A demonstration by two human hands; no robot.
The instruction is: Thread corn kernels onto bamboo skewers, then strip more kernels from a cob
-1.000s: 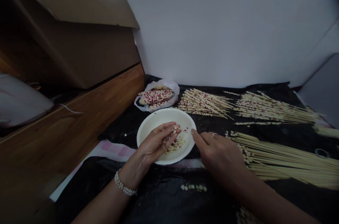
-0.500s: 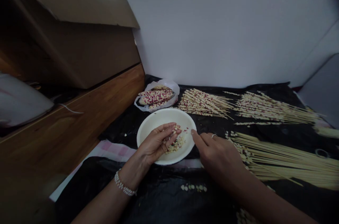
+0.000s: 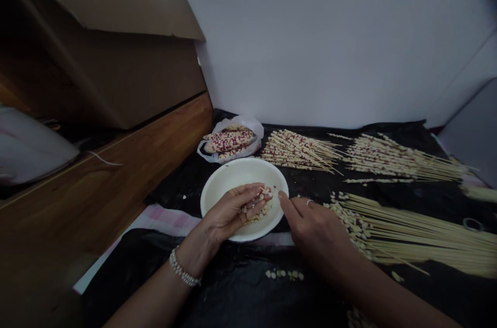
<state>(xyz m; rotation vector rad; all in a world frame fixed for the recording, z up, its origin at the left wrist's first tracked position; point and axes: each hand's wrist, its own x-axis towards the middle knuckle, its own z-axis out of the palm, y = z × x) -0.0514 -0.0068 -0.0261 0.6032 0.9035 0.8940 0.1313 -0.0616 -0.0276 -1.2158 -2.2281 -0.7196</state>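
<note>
My left hand [image 3: 237, 209], with a beaded bracelet at the wrist, is curled over a white bowl [image 3: 212, 188] and grips several corn kernels [image 3: 266, 192] at its fingertips and in the fingers. More loose kernels lie below it in the bowl. Close to the bowl's right rim, my right hand [image 3: 316, 224], wearing a ring, is closed around a thin bamboo skewer; the skewer's back end [image 3: 419, 268] shows behind the hand. The skewer's front is mostly hidden by the fingers. A short row of kernels [image 3: 284, 274] lies in front of the bowl.
Behind the bowl sits a plastic bag of speckled corn cobs [image 3: 231, 142]. Kernel-threaded skewers [image 3: 298, 149] and a second bundle [image 3: 388, 160] lie at the back right. Bare skewers [image 3: 427, 229] spread at right. A cardboard box [image 3: 155, 74] stands left on wood.
My right hand and the skewer have shifted slightly left toward my left hand. The left fingertips have moved a little right, and the kernels in them sit differently.
</note>
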